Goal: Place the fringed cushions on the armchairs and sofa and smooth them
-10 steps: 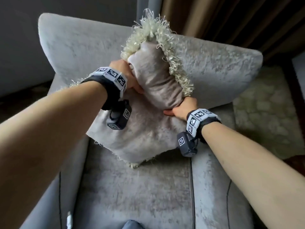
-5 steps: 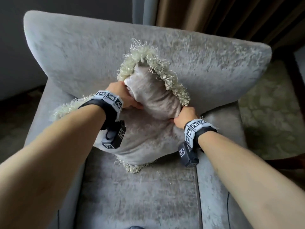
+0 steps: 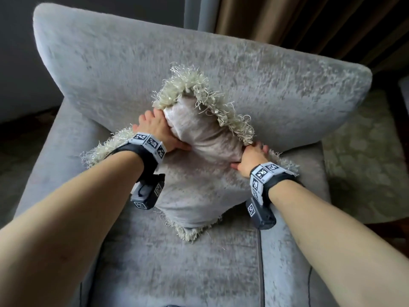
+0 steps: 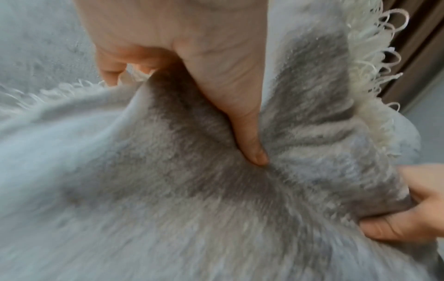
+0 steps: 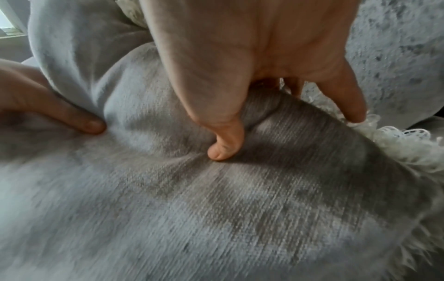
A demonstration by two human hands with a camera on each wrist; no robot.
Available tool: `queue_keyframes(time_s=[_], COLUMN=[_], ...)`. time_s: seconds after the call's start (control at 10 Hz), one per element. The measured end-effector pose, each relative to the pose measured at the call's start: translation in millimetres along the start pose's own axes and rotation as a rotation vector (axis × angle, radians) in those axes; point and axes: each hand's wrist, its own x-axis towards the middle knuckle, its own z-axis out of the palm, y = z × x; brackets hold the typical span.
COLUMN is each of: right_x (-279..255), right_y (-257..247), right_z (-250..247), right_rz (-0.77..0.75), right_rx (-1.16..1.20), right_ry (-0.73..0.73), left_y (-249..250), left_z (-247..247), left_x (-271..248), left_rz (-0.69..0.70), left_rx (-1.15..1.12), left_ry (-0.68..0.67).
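At the far left a dark grey wall (image 3: 88,9) stands behind the grey velvet armchair (image 3: 110,63), whose broad backrest rises ahead of me and whose seat runs down toward my body between the padded arms. The square grey velvet cushion with a pale cream fringe (image 3: 199,185) sits on that seat on one corner like a diamond, its lower corner pointing at me and its upper corner leaning against the backrest. My left hand (image 3: 158,129) grips the left side of that upper corner: the thumb digs into the velvet on the front face while the fingers wrap over the fringed edge behind, so the hand is clamped on the cushion and the fabric bunches into folds around it. A black wrist strap with a checkered marker band and a small camera block (image 3: 147,193) hangs under that forearm and covers part of the cushion's left edge. My right hand (image 3: 249,157) pinches the right side of the same bulge, thumb pressed into the front and fingers curled over the fringe toward the backrest. Between my two hands the cushion puffs up in a rounded ridge. Behind the chair hang brown curtains (image 3: 276,21), and at the far right lies a pale green patterned rug (image 3: 365,151).
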Motion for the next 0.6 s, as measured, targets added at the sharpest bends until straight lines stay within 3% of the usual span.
queue_keyframes(time_s=[0.2, 0.3, 0.5, 0.6], right_x=[-11.2, -29.2, -81.8, -118.0], right_y=[4.2, 8.7, 20.5, 27.0], right_z=[-8.4, -19.7, -50.9, -72.1], right_rz=[0.018, 0.014, -0.034, -0.094], right_rx=[0.092, 0.224, 0.404, 0.453], right_ry=[0.017, 0.097, 0.234, 0.244], left_y=[0.0, -1.4, -7.9, -7.8], left_z=[1.7, -9.4, -52.7, -69.4], left_x=[-16.6, -29.0, -91.8, -134.5], left_rz=[-0.014, 0.027, 0.123, 0.083], left_rx=[-0.042, -0.145, -0.258, -0.285], left_ry=[0.034, 0.048, 0.302, 0.321])
